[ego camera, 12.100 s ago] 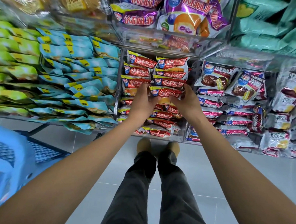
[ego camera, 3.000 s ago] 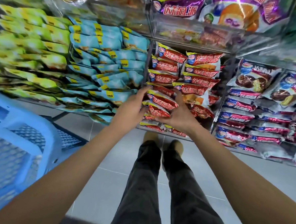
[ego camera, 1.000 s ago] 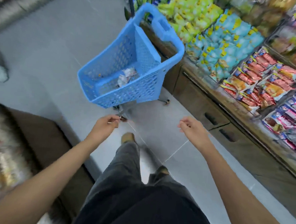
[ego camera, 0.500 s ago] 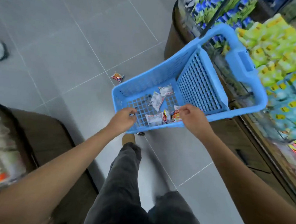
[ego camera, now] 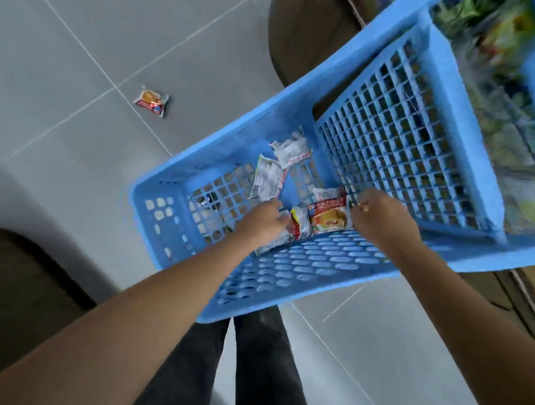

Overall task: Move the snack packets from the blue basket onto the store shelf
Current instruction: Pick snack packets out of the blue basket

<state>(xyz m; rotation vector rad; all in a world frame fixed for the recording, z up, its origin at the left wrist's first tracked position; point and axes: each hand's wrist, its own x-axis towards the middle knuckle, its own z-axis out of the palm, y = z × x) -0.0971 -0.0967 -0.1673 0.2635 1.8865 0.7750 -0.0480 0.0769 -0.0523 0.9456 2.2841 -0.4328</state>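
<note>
Hands reach into blue basket (ego camera: 303, 264): left hand (ego camera: 260, 222) and right hand (ego camera: 381, 221) each grip a snack packet (ego camera: 329, 220).

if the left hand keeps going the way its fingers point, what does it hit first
Probably the crumpled red and yellow packet right at the fingertips of the left hand; they look about touching, though depth is unclear.

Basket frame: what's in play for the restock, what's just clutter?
In play:
blue basket
red snack packet, at the right hand
packets under the left hand
two pale packets on the basket floor

Clutter:
stray packet on the floor tiles
dark brown counter
</note>
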